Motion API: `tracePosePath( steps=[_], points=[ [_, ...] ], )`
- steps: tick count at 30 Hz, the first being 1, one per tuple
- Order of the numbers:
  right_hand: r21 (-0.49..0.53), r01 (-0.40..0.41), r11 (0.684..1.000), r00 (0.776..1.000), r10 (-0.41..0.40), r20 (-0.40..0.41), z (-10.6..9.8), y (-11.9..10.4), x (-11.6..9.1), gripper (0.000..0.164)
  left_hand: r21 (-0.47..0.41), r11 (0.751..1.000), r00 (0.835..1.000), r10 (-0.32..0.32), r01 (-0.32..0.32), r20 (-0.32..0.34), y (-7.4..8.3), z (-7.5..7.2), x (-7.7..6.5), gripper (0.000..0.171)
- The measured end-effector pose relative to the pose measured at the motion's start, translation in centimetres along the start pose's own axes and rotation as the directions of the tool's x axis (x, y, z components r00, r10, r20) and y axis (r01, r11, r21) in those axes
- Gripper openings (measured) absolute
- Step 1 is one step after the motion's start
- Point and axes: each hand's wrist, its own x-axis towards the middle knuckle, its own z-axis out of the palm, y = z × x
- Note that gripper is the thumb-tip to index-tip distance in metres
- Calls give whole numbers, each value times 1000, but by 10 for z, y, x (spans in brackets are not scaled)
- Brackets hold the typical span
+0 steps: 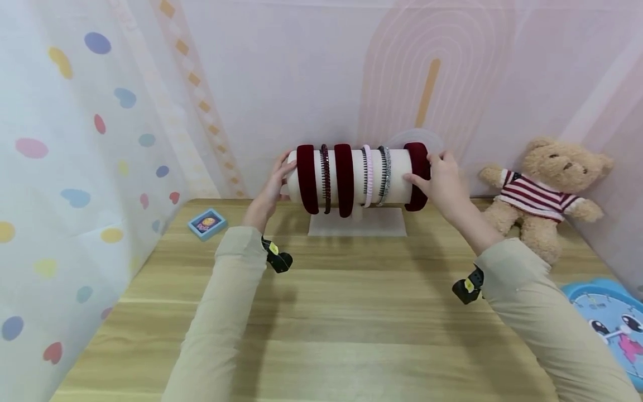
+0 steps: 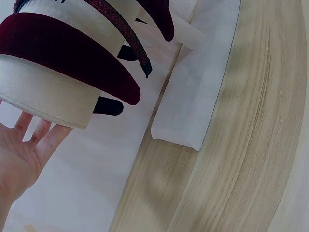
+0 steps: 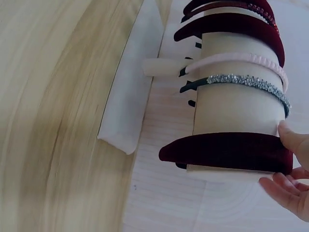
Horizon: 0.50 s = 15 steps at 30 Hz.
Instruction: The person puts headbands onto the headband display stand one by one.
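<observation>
A cream headband display roll (image 1: 399, 170) stands crosswise at the back of the table on a white base (image 1: 369, 226). My right hand (image 1: 444, 181) pinches the wide dark red velvet headband (image 1: 418, 176) at the roll's right end, thumb on its inner side. At the other end, my left hand (image 1: 271, 187) rests against the roll, fingers fairly straight in the left wrist view, beside another velvet headband (image 2: 72, 53). Between them sit a dark red beaded headband (image 1: 326, 178), a third velvet headband (image 1: 344, 178), a pink headband (image 3: 227, 59) and a silver glittery headband (image 3: 246, 81).
On the left of the table lies a small blue-framed box (image 1: 207, 224). A teddy bear (image 1: 542, 190) in a striped sweater sits at the back right, with a round blue cartoon item (image 1: 610, 318) in front of it. Patterned curtains hang directly behind the roll.
</observation>
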Motion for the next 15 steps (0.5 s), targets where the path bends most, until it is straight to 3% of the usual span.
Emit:
tracePosePath(
  steps=[3,7,15],
  points=[
    [-66,38,997,999,-38,4,2,-5,-1,64,2,1000,1000,-1,1,-7,-1,-1,-2,54],
    [-77,75,994,997,-75,-1,8,-10,-1,64,0,1000,1000,-7,7,0,0,-1,-6,55],
    [-16,77,997,997,-77,-7,11,-12,0,64,18,1000,1000,10,-10,12,14,5,-20,58]
  ],
)
